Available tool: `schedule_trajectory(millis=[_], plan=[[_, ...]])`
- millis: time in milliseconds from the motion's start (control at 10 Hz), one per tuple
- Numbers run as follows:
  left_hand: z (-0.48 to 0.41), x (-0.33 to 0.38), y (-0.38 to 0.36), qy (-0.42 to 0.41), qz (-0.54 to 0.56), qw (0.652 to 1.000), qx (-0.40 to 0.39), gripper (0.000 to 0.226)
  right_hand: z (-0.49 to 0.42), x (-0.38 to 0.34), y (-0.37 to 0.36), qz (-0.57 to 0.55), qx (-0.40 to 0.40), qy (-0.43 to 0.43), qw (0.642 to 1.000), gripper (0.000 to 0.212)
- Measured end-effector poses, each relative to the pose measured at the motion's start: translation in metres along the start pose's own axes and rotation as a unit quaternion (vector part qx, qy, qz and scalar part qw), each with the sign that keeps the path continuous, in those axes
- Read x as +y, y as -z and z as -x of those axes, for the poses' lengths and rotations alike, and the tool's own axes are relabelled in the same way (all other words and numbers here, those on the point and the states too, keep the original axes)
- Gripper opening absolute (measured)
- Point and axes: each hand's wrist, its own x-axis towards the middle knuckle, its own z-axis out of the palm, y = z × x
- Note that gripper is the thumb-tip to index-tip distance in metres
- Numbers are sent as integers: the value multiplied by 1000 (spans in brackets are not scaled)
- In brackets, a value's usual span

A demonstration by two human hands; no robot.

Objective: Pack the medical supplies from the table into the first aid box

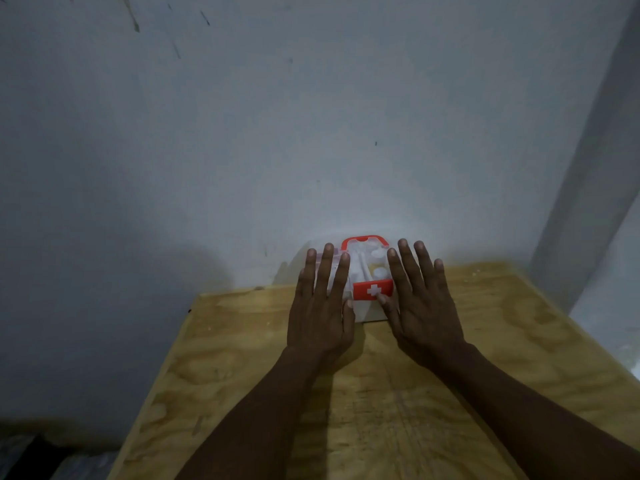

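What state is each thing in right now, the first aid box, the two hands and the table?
First aid box: at the table's far edge by the wall, clear lid down, white items visible inside.
Red latch: on the front, right thumb at it; whether it is fastened is unclear.
Left hand: flat, fingers spread, holding nothing.
Right hand: flat, fingers spread, holding nothing.
Table: bare plywood around the box.

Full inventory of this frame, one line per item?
box: 1, clear with red handle and red latch bearing a white cross, far edge of the table by the wall, between the hands
supplies: several, white, seen through the box lid; number unclear
table: 1, light plywood, against the wall
wall: 1, grey-white, behind the table
left hand: 1, open, fingers spread, flat on the box's left side
right hand: 1, open, fingers spread, flat on the box's right side
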Motion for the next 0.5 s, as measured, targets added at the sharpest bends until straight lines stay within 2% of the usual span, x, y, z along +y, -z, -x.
schedule_trajectory(millis=[100, 200, 300, 400, 500], plan=[[0, -1, -2, 3, -11, 1000, 1, 74, -1, 1, -1, 2, -13, -9, 1000, 75], [0, 1, 3, 19, -8, 999, -31, 76, -5, 0, 1, -6, -28, -7, 1000, 74], [-4, 5, 25, 45, 16, 991, -124, 74, -9, -1, 15, -8, -78, -23, 997, 72], [-27, 3, 61, 56, 22, 969, -241, 73, -36, 1, 56, -21, -160, -18, 987, 63], [-65, -1, 104, 80, -3, 925, -371, 80, -78, -6, 111, -30, -246, -12, 969, 55]])
